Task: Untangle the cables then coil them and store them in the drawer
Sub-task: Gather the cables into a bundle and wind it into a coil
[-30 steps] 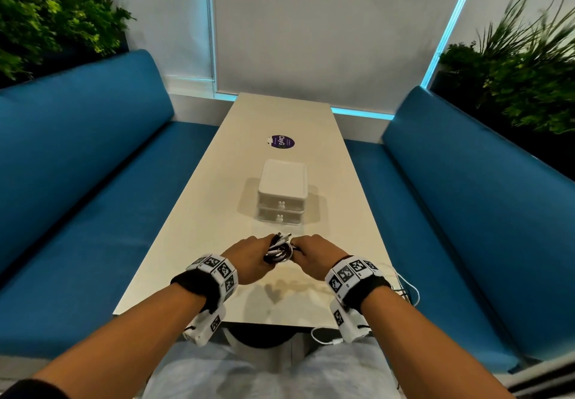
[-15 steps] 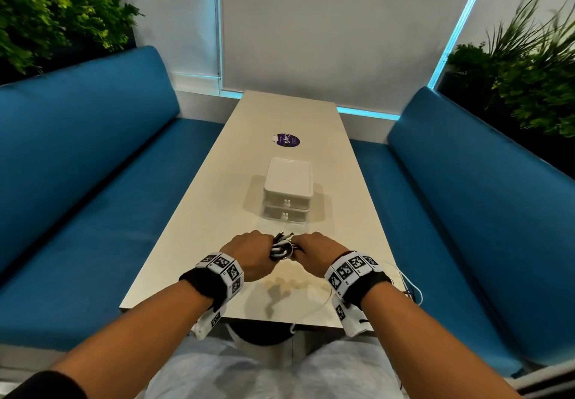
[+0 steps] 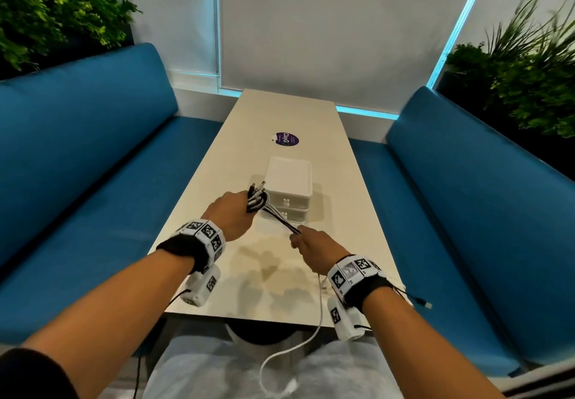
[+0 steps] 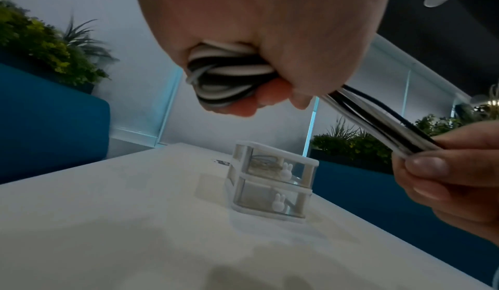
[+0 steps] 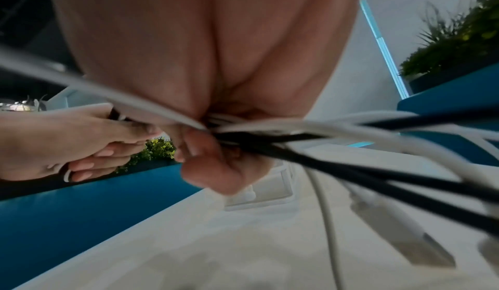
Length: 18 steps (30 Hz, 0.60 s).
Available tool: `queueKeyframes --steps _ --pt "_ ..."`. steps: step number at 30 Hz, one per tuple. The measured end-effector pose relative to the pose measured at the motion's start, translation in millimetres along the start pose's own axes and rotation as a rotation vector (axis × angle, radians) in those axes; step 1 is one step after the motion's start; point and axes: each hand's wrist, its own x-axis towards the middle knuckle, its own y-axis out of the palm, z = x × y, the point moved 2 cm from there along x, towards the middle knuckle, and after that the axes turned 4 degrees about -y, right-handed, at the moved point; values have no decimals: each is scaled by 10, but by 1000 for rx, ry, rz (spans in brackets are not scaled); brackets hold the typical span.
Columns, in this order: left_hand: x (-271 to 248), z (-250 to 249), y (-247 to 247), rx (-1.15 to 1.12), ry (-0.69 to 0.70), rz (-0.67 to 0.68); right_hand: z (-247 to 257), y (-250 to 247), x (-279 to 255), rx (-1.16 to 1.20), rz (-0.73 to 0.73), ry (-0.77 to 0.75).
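Observation:
A bundle of black and white cables (image 3: 257, 201) is coiled in my left hand (image 3: 231, 212), which grips it in a fist above the table; the coil (image 4: 226, 77) shows under the curled fingers. From there a taut band of cables (image 3: 281, 221) runs to my right hand (image 3: 306, 243), which pinches it (image 4: 413, 145) between thumb and fingers. Loose ends (image 5: 391, 226) trail past the right wrist, and one white cable (image 3: 298, 349) hangs off the table edge onto my lap. The small white two-drawer unit (image 3: 289, 187) stands just beyond my hands, both drawers closed (image 4: 272, 179).
The long beige table (image 3: 217, 274) runs away from me between two blue benches (image 3: 77, 181). A round purple sticker (image 3: 287, 139) lies past the drawer unit. Plants (image 3: 529, 81) stand behind both benches. A thin black lead (image 3: 417, 299) lies at the table's right corner.
My hands, close together a second ago, have pulled apart: the left rose toward the drawer unit with the coil, the right drew back toward me, stretching the cables between them.

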Motion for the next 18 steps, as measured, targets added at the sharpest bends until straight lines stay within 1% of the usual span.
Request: queueKeyframes --steps 2,5,7,10,12,14,16,18 --pt "-21 50 57 -6 -12 7 7 9 -9 22 19 -1" --pt "-51 148 170 -10 -29 33 -46 28 -27 119 41 3" --pt "-66 165 217 -27 -42 37 -75 26 -32 120 7 -14" --pt "-77 148 238 -39 -48 38 -83 36 -46 53 -57 -67" --pt "-84 137 237 -1 -17 42 -106 34 -59 92 -69 -45" --pt "-104 134 239 64 19 48 -134 17 -52 125 -42 2" --pt "-141 112 229 126 31 50 -140 5 -33 197 22 25" --pt "-168 81 212 166 36 40 -132 14 -16 377 59 34"
